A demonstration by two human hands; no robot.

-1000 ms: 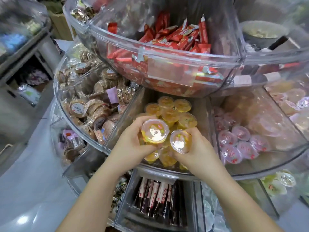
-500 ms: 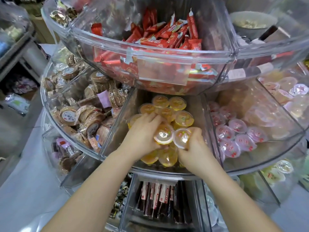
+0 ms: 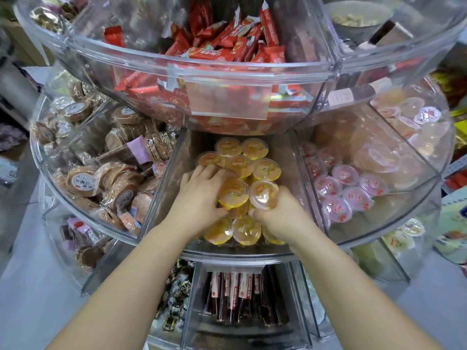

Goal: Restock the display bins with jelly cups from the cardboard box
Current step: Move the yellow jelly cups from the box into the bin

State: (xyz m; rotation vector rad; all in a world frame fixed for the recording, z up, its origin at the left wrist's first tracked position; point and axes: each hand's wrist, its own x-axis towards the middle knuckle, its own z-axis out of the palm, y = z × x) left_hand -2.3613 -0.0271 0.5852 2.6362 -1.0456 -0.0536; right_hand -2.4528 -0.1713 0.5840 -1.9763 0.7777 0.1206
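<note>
Both my hands are inside the middle clear bin [image 3: 235,253] of a tiered round display, among several yellow jelly cups [image 3: 252,149]. My left hand [image 3: 199,195] grips one yellow jelly cup [image 3: 232,194] and holds it low on the pile. My right hand [image 3: 280,213] grips a second yellow cup [image 3: 264,195] right beside it, lid tilted towards me. The two cups touch. More yellow cups lie in front of my hands [image 3: 246,231] and behind them. The cardboard box is out of view.
The bin to the right holds red jelly cups [image 3: 346,195]; further right lie pale orange cups [image 3: 409,122]. Left bin holds wrapped round cakes [image 3: 83,181]. The upper tier [image 3: 227,79] overhangs with red snack bars. Below are dark stick packs [image 3: 235,294].
Both hands have moved forward and down into the bin with their cups, from above its front rim to the pile. The camera has moved closer.
</note>
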